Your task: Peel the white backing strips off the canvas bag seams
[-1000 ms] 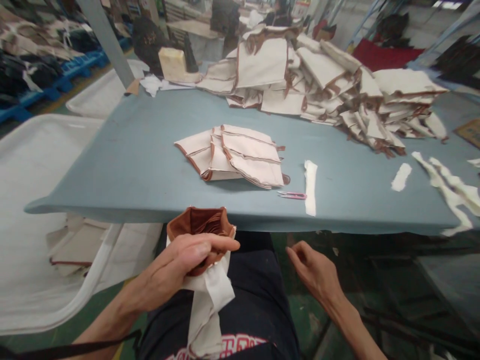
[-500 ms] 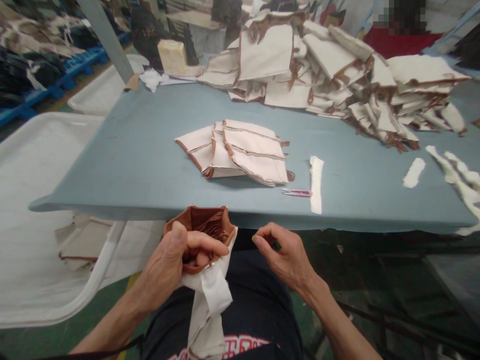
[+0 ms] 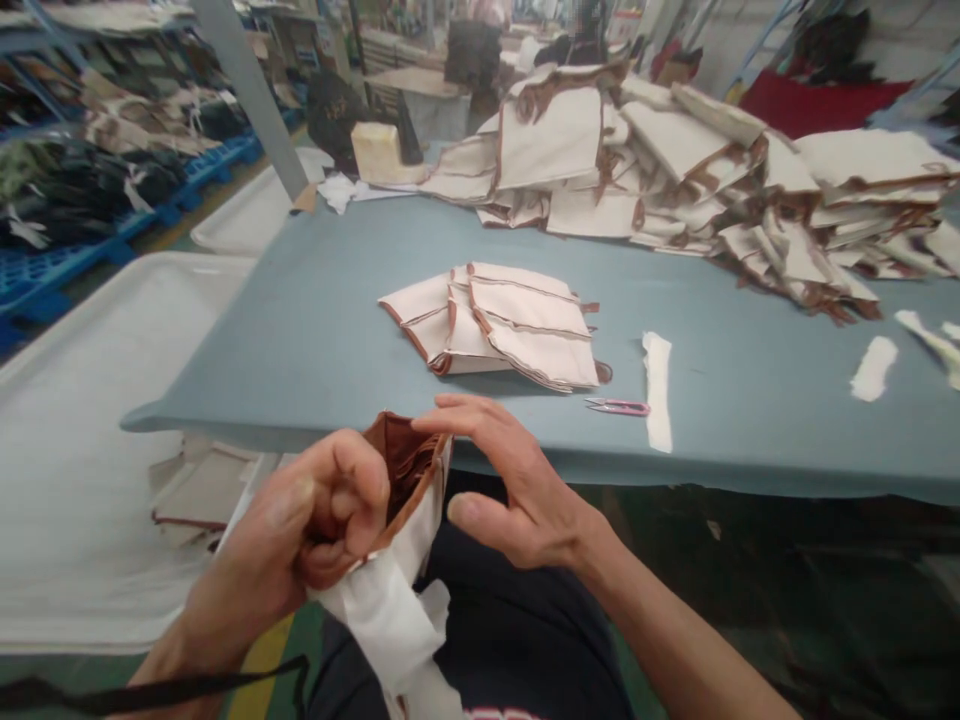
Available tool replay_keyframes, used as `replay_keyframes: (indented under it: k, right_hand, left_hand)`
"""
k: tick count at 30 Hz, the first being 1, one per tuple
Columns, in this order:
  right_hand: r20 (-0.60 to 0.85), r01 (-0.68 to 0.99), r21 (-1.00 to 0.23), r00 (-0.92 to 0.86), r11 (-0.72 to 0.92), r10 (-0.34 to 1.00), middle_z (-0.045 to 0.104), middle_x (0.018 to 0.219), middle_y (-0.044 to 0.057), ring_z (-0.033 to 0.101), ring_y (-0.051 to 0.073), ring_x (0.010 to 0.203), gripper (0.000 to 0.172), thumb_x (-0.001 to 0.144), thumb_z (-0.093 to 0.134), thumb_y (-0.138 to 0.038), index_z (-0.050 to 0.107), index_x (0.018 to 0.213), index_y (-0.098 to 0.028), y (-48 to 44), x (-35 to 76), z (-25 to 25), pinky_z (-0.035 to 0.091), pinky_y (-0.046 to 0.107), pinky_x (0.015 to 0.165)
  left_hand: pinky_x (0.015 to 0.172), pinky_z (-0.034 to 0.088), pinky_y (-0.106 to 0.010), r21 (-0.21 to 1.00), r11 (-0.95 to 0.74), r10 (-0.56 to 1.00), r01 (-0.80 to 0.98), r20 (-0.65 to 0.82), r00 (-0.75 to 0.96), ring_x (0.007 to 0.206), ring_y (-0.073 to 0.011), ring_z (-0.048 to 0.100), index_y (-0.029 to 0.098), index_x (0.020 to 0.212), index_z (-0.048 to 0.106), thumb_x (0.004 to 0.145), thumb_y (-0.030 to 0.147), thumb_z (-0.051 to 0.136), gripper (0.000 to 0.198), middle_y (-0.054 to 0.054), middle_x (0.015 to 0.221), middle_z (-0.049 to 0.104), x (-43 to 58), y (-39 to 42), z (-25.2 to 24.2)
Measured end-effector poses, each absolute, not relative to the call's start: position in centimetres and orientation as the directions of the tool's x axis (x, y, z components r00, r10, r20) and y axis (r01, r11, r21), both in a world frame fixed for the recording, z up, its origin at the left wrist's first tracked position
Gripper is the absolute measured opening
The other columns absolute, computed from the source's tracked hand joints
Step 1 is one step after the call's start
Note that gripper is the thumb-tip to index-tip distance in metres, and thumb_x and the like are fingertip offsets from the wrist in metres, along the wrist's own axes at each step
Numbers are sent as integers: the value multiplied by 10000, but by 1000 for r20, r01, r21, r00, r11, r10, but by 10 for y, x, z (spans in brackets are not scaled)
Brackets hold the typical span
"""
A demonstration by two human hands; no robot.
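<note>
A cream fabric bag (image 3: 429,515) with brown lining and brown edging is held at my lap, its mouth facing up. My left hand (image 3: 322,520) is closed on the near left part of its rim, fingers curled over the edge. Reaching across from the other side, my right hand (image 3: 510,480) has its fingers stretched out and thumb apart. Its fingertips are at the far right rim; whether they press on it I cannot tell. Brown folds show inside the bag. A white strip (image 3: 394,610) hangs down the bag's near side.
Several flat cream pieces (image 3: 525,325) with brown edging lie stacked on the blue-green table (image 3: 300,330). Pink thread snips (image 3: 626,407) touch a white scrap (image 3: 658,390). A large heap of cream bags (image 3: 555,140) lies behind. A white tub (image 3: 97,450) stands left.
My right hand has moved left onto the bag's rim and its fingers have straightened. My left fingers have curled inward, and the bag has turned. The view has shifted, too.
</note>
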State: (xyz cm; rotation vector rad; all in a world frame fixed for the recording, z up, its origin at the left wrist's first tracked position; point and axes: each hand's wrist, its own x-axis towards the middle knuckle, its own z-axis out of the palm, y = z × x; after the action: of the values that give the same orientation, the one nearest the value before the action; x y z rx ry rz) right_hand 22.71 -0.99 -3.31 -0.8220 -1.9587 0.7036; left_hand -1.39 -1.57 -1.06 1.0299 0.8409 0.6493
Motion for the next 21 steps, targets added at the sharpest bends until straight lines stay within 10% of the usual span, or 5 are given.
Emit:
replay_keyframes:
  k: [7, 21]
  right_hand:
    - [492, 307, -658, -517, 687, 701, 681, 770, -2, 620, 173, 770, 447, 930, 725, -629, 656, 807, -204, 10, 216, -57, 453, 453, 1067]
    - [306, 175, -888, -468, 426, 829, 507, 680, -37, 504, 148, 662, 499, 1003, 642, -587, 507, 691, -221, -4, 258, -19, 463, 334, 763]
  left_hand:
    - [440, 138, -201, 902, 343, 861, -262, -191, 472, 434, -68, 180, 221, 809, 534, 843, 746, 687, 548, 88, 483, 397, -17, -13, -2]
    - [467, 230, -213, 967, 125, 753, 223, -239, 613, 524, -93, 301, 161, 695, 580, 975, 615, 553, 533, 59, 594, 410, -19, 21, -7]
